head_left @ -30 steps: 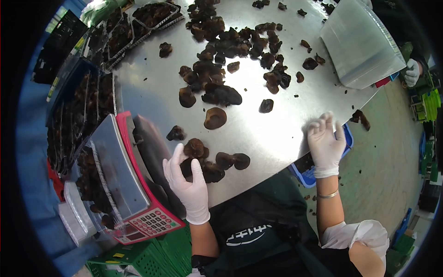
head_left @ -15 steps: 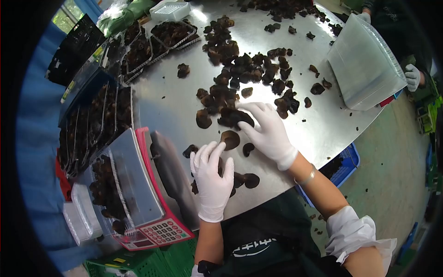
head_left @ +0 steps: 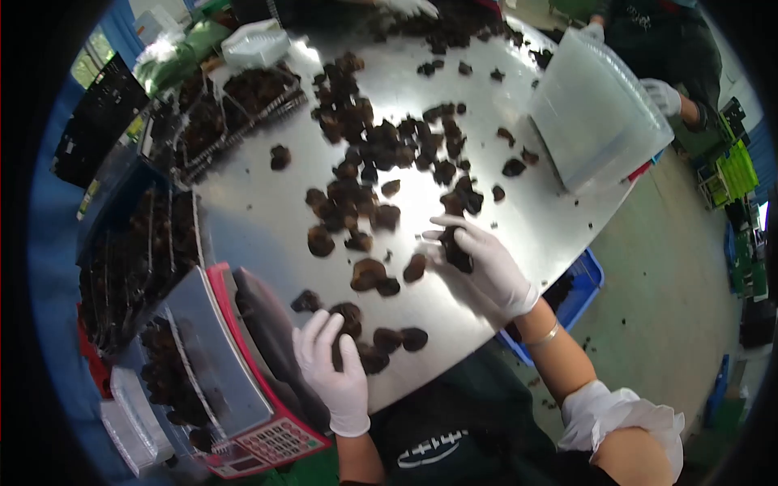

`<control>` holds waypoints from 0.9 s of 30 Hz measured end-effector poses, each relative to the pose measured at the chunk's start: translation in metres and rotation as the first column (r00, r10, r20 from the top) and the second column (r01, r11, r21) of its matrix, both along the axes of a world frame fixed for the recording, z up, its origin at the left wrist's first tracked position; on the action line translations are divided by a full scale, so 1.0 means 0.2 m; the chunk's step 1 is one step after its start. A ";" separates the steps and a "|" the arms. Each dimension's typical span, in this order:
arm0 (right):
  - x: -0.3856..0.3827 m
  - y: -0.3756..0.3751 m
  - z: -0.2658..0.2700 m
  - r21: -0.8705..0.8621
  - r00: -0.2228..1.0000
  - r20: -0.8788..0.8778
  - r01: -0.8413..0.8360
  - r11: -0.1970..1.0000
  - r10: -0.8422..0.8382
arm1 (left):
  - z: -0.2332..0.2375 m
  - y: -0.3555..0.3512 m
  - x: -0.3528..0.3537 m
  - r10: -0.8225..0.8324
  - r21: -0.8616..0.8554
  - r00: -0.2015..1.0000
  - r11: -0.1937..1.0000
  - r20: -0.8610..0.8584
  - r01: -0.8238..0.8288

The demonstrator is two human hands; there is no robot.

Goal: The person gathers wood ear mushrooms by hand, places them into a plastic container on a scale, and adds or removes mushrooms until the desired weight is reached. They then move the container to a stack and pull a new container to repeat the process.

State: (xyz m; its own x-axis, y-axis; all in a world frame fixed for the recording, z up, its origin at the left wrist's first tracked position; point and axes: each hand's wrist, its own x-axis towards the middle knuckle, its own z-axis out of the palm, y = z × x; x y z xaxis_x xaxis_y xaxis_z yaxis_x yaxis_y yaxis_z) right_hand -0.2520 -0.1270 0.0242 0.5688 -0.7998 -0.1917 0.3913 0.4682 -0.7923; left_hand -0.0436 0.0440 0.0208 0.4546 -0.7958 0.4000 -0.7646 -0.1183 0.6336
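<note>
My right hand point(head_left: 490, 267), in a white glove, is closed on a dark wood ear mushroom point(head_left: 459, 249) held just above the metal table. Lower left, my gloved left hand point(head_left: 331, 364) has its thumb and fingers apart beside a wood ear mushroom point(head_left: 348, 317) on the tabletop; its fingertips partly cover the pieces there. Between the hands lie a brownish wood ear mushroom point(head_left: 368, 274) and a smaller one point(head_left: 415, 268). A larger pile of wood ear mushrooms point(head_left: 344, 198) spreads farther up the table.
A scale point(head_left: 275, 441) with a filled tray point(head_left: 174, 381) stands at left, near more filled trays point(head_left: 138, 259). Stacked clear containers point(head_left: 596, 113) stand at the right edge, by a co-worker's gloved hand point(head_left: 660, 97). A blue basket point(head_left: 587, 283) sits below the table edge.
The view has shifted, so the table appears farther left. My right hand has drawn back from the pile with a wood ear mushroom in it. My left hand stays near the front pieces.
</note>
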 end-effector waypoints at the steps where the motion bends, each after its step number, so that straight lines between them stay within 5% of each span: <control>1: -0.01 0.01 -0.01 0.043 0.996 0.083 -0.029 0.999 0.025 | 0.01 0.02 0.00 0.019 -0.010 1.000 1.000 -0.011 -0.019; 10: 0.01 0.05 0.08 0.148 0.951 0.287 -0.162 0.976 0.114 | -0.09 0.14 0.00 0.145 0.012 0.984 0.989 -0.100 -0.144; 18: -0.01 0.07 0.07 0.034 0.992 0.119 -0.050 0.998 0.045 | -0.11 0.12 0.03 0.178 -0.005 0.959 0.983 -0.220 -0.183; 21: -0.01 0.07 0.07 0.247 0.904 0.425 -0.168 0.954 0.049 | -0.10 0.12 0.03 0.165 0.015 0.963 0.986 -0.213 -0.166; 27: 0.00 0.09 0.08 0.196 0.915 0.400 -0.152 0.969 0.062 | -0.12 0.12 0.03 0.174 0.016 0.952 0.984 -0.251 -0.176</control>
State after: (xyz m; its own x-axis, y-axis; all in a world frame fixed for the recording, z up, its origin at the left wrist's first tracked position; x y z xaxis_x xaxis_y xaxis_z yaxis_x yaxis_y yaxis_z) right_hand -0.2527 -0.1097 0.0398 0.7134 -0.6934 -0.1011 0.5839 0.6680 -0.4615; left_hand -0.0385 0.0680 -0.0026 0.6728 -0.6927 0.2600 -0.5486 -0.2313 0.8035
